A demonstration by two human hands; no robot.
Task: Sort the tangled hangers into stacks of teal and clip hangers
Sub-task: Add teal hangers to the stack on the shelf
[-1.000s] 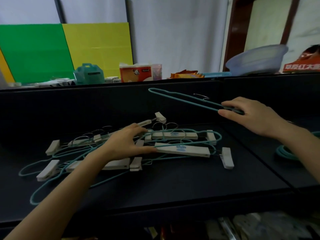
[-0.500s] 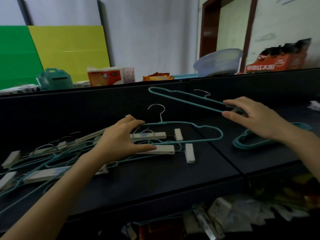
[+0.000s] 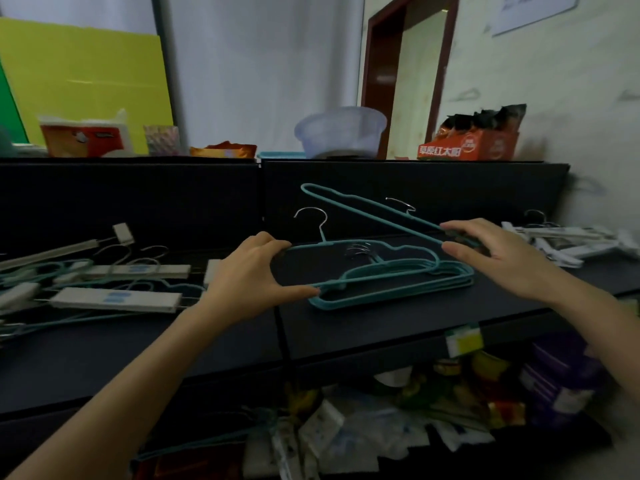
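At the left of the frame the tangled pile (image 3: 114, 289) sprawls over the dark table (image 3: 381, 337), white clip hangers and teal wire hangers crossed through one another with their metal hooks showing. Behind it, along the ledge in the upper left, a yellow board (image 3: 86, 74) leans on the wall and a red-and-white tissue pack (image 3: 83, 136) sits in front of it. Just right of the pile the left hand (image 3: 249, 271) grasps the lower teal hanger (image 3: 360, 241) at its near end, fingers curled over the top wire and thumb against the bottom bar; its hook stands up and its far end reaches over the teal stack (image 3: 453, 277), which lies flat on the table at centre frame. Above, a pale plastic basin (image 3: 341, 133) rests on the ledge. The raised teal hanger (image 3: 363, 211) slants from the upper centre down to the right hand (image 3: 502, 258), which pinches its end between fingers and thumb, clear of the table. An orange box (image 3: 467, 147) stands on the ledge behind. At the far right edge the clip-hanger stack (image 3: 568, 237) lies on the table, well apart from the teal stack. Blurred packets (image 3: 381, 427) crowd the space under the table.
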